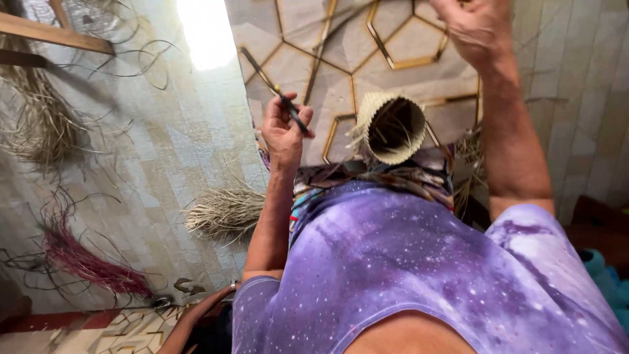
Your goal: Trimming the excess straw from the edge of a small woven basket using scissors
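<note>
On the person's lap sits a small round woven straw basket (391, 128). At ten o'clock from it, the left hand (283, 131) pinches a thin dark tool (288, 108). The right hand (477, 26), at one o'clock, looks closed; nothing steadies the basket, so it could roll off.

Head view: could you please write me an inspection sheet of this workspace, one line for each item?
Surface: pale tiled floor, with a hexagon-patterned mat ahead.
Job's things: small woven basket on the lap, loose strands sticking out; thin dark tool.
Clutter: dry straw bundle, a second straw heap, pink-red fibre bundle.
Hands: left hand has its fingers closed on the thin dark tool; right hand is raised, its fingers cut off by the picture edge.
Cables: nothing seen.
Surroundings: another person's arm with a bracelet at lower left; wooden bar at upper left.
</note>
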